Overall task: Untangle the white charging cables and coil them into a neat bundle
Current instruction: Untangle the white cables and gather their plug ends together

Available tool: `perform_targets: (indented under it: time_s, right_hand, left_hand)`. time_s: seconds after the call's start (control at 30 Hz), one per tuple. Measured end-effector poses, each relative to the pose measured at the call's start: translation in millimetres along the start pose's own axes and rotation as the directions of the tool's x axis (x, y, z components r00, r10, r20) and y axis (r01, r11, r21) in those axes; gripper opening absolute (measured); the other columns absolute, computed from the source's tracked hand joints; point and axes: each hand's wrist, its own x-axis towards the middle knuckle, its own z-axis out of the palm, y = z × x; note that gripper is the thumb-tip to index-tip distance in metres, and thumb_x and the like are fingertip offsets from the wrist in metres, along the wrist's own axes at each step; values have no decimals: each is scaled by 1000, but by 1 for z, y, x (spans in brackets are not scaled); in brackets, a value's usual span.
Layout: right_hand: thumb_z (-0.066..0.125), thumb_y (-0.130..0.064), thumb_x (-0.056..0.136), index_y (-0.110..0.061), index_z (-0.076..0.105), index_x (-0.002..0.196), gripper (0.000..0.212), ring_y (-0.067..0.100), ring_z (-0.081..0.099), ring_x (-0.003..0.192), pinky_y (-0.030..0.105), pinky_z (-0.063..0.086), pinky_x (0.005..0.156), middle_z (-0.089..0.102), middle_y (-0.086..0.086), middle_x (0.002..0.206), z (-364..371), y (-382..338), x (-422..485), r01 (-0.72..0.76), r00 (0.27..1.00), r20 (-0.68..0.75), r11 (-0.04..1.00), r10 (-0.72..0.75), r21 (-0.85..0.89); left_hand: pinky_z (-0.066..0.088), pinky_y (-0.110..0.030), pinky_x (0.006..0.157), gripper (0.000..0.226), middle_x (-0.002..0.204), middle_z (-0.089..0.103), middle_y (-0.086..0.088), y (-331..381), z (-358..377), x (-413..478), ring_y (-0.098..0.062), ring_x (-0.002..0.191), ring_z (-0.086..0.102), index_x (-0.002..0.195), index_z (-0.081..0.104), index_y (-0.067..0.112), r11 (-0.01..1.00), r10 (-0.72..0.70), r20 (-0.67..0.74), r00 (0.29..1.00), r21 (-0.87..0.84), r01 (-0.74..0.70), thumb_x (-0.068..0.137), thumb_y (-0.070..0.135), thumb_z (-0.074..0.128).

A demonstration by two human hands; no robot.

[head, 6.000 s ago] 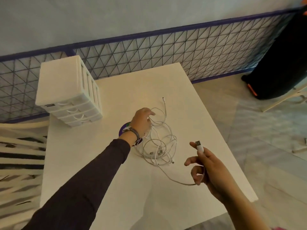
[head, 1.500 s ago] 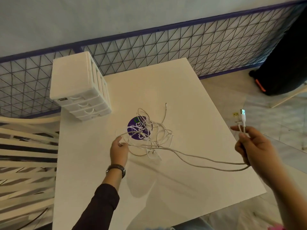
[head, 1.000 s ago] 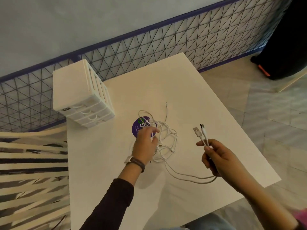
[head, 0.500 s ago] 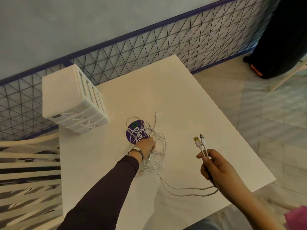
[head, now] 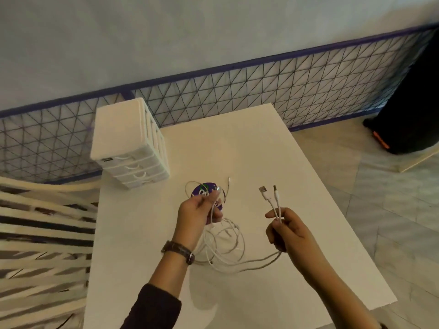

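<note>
White charging cables [head: 225, 245] hang in tangled loops over the white table [head: 273, 162]. My left hand [head: 198, 216] is raised above the table and pinches a cable near one end, with the loops dropping below it. My right hand [head: 286, 231] grips two cable ends side by side; their two plugs [head: 269, 193] stick up above my fingers. From under my right hand two strands run down and left into the tangle. One loose connector tip [head: 228, 179] points away beyond my left hand.
A white mini drawer unit [head: 129, 146] stands at the table's far left corner. A round purple sticker [head: 206, 189] lies on the table behind my left hand. A slatted white chair [head: 42, 233] sits at the left. A black object [head: 413, 110] stands on the floor at the right.
My left hand has lifted off the table, raising a cable and the tangle with it. My right hand still holds the two plugs upright, in about the same place.
</note>
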Motion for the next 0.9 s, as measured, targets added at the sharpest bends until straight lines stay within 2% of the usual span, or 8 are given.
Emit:
perform_targets:
  time_s: [0.2,0.27,0.33,0.4,0.43,0.53,0.73,0.9]
  right_hand:
    - [41,-14,97,-22,63,102,23,7,47,62,23,39,64,65,1,70,39,-22,11,112,982,157,993,-107,-25]
    - [42,-13,97,-20,65,100,24,9,47,64,24,37,66,64,1,69,48,-25,10,134,973,188,991,-132,1]
    - [41,-13,98,-17,65,97,24,12,45,63,24,36,64,61,0,67,56,-28,11,147,969,196,988,-151,37]
    - [38,-13,100,-16,60,97,23,13,44,58,22,36,58,60,0,64,62,-28,13,142,970,190,987,-154,72]
    - [37,-14,100,-17,58,97,22,13,42,56,20,36,55,60,0,63,65,-28,14,142,971,184,987,-154,76]
    - [35,-15,100,-18,51,96,17,10,43,53,22,35,57,63,1,63,69,-29,16,156,972,166,985,-166,68]
    - [33,-14,101,-16,45,94,14,12,45,56,17,39,56,64,6,66,67,-41,16,204,959,171,968,-227,144]
    - [32,-13,101,-14,46,94,15,11,47,56,17,40,57,64,9,68,65,-49,13,269,941,162,949,-295,168]
  left_hand:
    - [55,-24,52,27,59,64,-3,31,-26,-26,-11,55,65,77,63,4,933,-121,51,991,-335,131,87,28,58]
    - [56,-23,52,23,66,66,-5,49,-40,-40,-14,62,68,77,64,3,763,-108,175,979,-616,194,79,26,61]
    - [55,-21,47,18,71,65,-7,72,-57,-52,-19,65,69,73,68,1,466,-25,275,961,-848,254,71,19,67]
    - [54,-20,44,17,73,64,-6,94,-71,-60,-20,64,68,73,68,1,302,93,251,963,-929,213,70,17,65]
    - [54,-20,45,20,72,64,-4,100,-74,-61,-18,64,68,75,66,2,361,109,200,974,-921,149,73,21,60]
    - [57,-24,56,24,74,67,-5,96,-71,-54,-13,68,69,82,60,5,715,67,7,998,-698,-44,84,28,53]
    - [58,-28,62,22,76,66,-3,88,-56,-65,-13,71,67,80,62,6,848,117,-32,993,-518,-116,80,28,58]
    - [57,-25,57,18,68,66,3,112,-52,-64,-8,63,64,77,62,9,858,246,-108,963,-438,-269,82,25,58]
